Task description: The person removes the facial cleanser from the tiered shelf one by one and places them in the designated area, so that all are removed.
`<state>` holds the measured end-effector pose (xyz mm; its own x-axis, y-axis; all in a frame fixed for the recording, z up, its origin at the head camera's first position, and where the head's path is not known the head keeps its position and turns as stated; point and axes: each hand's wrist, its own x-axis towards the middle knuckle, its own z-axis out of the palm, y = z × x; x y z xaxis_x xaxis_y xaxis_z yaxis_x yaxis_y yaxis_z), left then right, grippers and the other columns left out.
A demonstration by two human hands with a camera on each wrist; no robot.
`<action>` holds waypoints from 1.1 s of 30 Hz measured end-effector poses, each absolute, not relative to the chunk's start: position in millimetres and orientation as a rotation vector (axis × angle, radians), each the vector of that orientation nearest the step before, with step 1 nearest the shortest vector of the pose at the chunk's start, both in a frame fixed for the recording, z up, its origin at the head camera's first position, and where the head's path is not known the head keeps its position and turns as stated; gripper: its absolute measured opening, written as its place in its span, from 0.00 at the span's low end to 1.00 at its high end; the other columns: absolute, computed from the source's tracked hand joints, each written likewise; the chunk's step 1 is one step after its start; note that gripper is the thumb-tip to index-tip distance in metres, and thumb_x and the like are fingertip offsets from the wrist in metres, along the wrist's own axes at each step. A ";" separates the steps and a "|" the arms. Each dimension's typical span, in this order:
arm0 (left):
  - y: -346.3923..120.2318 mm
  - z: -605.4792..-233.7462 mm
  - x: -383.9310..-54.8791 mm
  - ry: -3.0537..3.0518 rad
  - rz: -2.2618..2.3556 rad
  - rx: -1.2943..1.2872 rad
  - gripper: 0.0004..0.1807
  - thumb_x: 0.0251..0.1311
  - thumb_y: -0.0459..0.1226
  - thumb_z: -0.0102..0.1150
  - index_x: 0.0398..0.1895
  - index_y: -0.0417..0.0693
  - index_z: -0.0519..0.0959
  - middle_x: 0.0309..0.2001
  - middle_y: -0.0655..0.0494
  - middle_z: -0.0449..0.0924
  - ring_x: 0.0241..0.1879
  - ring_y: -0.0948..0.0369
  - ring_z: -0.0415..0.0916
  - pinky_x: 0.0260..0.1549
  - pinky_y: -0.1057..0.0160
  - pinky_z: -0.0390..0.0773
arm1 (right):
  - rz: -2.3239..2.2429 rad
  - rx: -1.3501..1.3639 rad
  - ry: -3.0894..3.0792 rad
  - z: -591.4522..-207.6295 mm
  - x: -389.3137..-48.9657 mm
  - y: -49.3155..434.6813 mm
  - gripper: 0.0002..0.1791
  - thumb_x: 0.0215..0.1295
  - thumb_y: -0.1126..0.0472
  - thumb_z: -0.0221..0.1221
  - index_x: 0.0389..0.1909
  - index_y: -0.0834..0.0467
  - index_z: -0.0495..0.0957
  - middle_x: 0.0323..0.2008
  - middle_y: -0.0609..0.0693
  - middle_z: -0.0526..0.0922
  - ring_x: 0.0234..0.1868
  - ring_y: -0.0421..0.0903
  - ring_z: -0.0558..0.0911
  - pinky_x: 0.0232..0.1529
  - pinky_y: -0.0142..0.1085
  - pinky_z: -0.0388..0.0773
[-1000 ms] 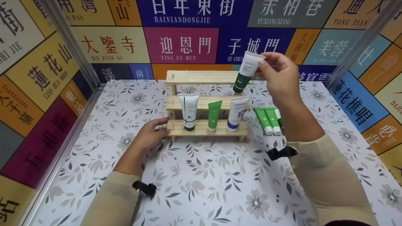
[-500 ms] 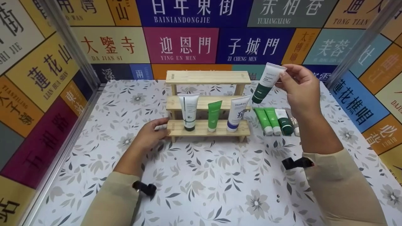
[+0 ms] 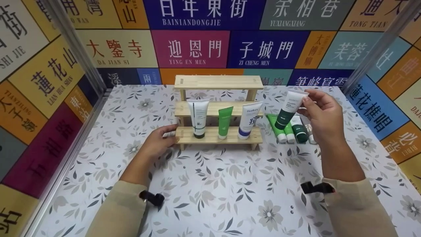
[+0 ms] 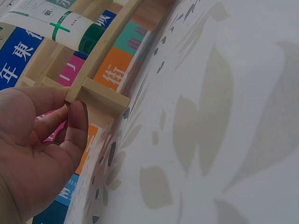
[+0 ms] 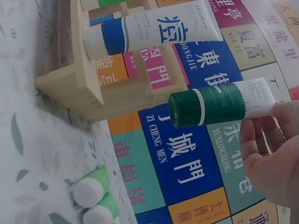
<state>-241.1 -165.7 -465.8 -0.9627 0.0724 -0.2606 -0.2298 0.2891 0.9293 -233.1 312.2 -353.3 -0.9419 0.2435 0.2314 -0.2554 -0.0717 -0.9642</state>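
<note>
My right hand [image 3: 324,115] pinches a white tube with a dark green lower part [image 3: 289,107] by its flat end, cap down and tilted. In the head view it overlaps the tubes lying right of the wooden tiered rack [image 3: 218,82]; the right wrist view shows its green cap [image 5: 184,108] apart from the rack. My left hand [image 3: 161,140] grips the left end of the rack's lowest step, thumb and fingers at the corner in the left wrist view. Upright on that step stand a white tube with a dark cap [image 3: 199,118], a small green tube [image 3: 225,123] and a white-and-blue tube [image 3: 249,121].
Right of the rack, two green tubes [image 3: 289,134], a white-and-dark-green tube [image 3: 299,130] and a beige one [image 3: 309,130], partly behind the right hand, lie on the flower-patterned tabletop [image 3: 210,191]. Panels with large lettering [image 3: 190,49] enclose the back and sides.
My right hand has carried the pinched tube from beside the top step rightward and down, to over the lying tubes. My left hand stays at the rack; the standing tubes have not moved.
</note>
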 end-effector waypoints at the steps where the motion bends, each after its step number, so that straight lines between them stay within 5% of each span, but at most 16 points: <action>1: -165.9 -465.5 -241.0 2.307 1.725 -0.148 0.31 0.72 0.36 0.62 0.78 0.54 0.72 0.79 0.54 0.70 0.69 0.53 0.79 0.64 0.56 0.81 | 2.085 0.007 -1.875 -356.3 -231.8 314.7 0.18 0.75 0.62 0.65 0.61 0.62 0.81 0.51 0.50 0.84 0.49 0.46 0.86 0.47 0.31 0.88; 17: -165.7 -464.1 -239.8 2.326 1.715 -0.125 0.31 0.72 0.35 0.62 0.78 0.51 0.72 0.79 0.51 0.69 0.70 0.52 0.78 0.65 0.55 0.82 | 2.309 -0.170 -1.978 -387.6 -224.6 361.9 0.23 0.72 0.59 0.69 0.64 0.58 0.77 0.53 0.46 0.82 0.48 0.43 0.83 0.44 0.30 0.87; 23: -165.5 -464.4 -239.2 2.326 1.727 -0.111 0.31 0.72 0.35 0.62 0.78 0.51 0.72 0.79 0.50 0.70 0.66 0.52 0.80 0.58 0.61 0.84 | 2.412 -0.161 -2.017 -403.3 -229.0 378.2 0.19 0.73 0.59 0.68 0.62 0.52 0.79 0.49 0.44 0.83 0.44 0.41 0.84 0.41 0.30 0.86; 33: -167.1 -464.5 -240.1 2.313 1.724 -0.121 0.31 0.72 0.36 0.63 0.78 0.53 0.73 0.78 0.51 0.70 0.65 0.53 0.81 0.56 0.62 0.83 | 2.434 -0.173 -2.197 -426.6 -238.6 386.1 0.21 0.72 0.58 0.69 0.63 0.55 0.79 0.48 0.43 0.84 0.43 0.41 0.86 0.42 0.32 0.87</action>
<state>-240.1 -167.1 -464.5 -0.9643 0.0844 -0.2511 -0.2166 0.2950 0.9306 -238.6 386.1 -426.6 -0.9844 -0.0349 -0.1722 0.1749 -0.0988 -0.9796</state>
